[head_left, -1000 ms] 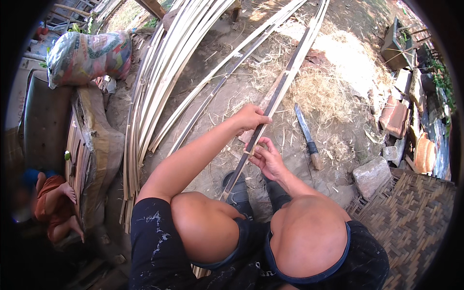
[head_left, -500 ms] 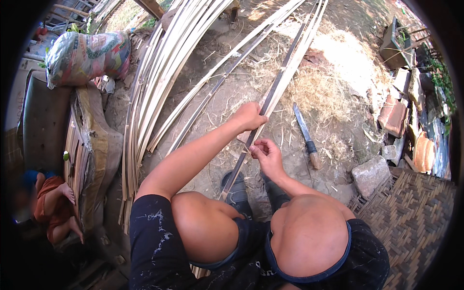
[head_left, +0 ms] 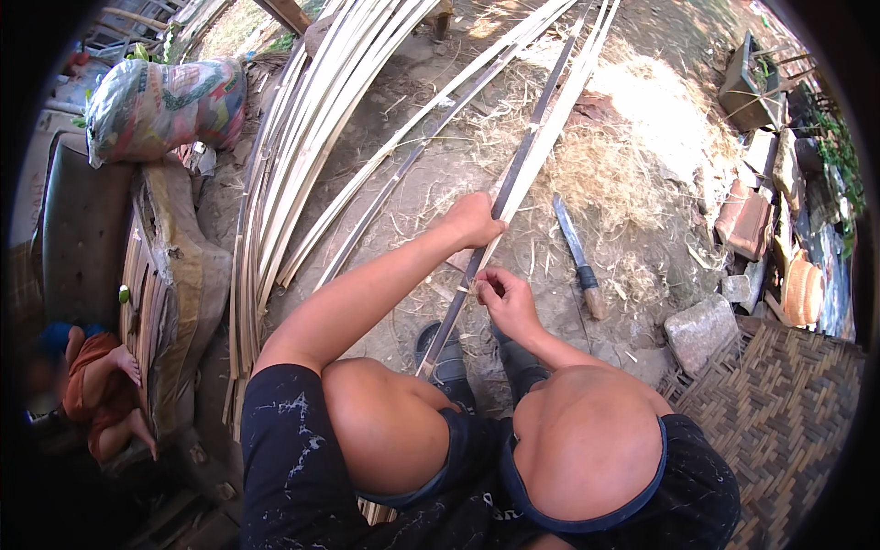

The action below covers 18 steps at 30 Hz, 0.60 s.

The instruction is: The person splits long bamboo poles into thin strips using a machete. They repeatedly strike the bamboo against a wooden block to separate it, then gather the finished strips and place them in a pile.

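A narrow bundle of long bamboo strips, with a dark-skinned strip (head_left: 516,165) beside pale strips (head_left: 553,137), slants from between my feet to the far right. My left hand (head_left: 470,222) is closed around the bundle. Just below it, my right hand (head_left: 506,299) has its fingers curled in a pinch at the bundle's right edge, next to a pale band across the dark strip. What lies between those fingertips is too small to make out. A large knife (head_left: 576,258) with a dark-wrapped wooden handle lies on the ground to the right.
Many pale bamboo strips (head_left: 316,137) lie in a long pile at left, with a few more (head_left: 403,165) alongside. Shavings (head_left: 614,174) cover the dirt. A stuffed sack (head_left: 165,105) stands far left; another person's legs (head_left: 115,385) show below it. A stone block (head_left: 701,332) and woven mat (head_left: 779,412) are at right.
My right hand's fingers have shifted slightly at the edge of the bundle and curled in more. My left hand keeps its grip in nearly the same place.
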### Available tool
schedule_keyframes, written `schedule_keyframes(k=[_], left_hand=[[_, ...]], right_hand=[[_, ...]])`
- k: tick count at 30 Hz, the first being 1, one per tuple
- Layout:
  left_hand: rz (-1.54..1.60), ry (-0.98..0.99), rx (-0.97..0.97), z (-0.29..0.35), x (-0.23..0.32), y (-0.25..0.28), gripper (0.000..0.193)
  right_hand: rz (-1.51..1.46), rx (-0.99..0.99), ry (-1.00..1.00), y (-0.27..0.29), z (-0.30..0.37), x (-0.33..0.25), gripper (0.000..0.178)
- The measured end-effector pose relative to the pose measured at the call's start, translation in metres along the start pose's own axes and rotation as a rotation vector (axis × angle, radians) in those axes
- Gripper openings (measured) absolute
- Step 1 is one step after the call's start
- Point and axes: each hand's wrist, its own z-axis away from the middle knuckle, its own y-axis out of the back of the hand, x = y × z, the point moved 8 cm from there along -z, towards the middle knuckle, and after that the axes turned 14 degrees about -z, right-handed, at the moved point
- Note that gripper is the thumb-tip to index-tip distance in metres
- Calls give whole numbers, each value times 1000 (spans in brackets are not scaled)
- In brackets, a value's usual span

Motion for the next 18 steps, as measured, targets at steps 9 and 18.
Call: schedule_keyframes(k=[9, 18], left_hand=[[8, 82, -65, 8, -4, 12, 38], [18, 55, -37, 8, 3, 5, 41]], right_hand=[[-332, -108, -45, -11, -1, 7, 16], [-797, -65, -192, -21, -1, 27, 30]])
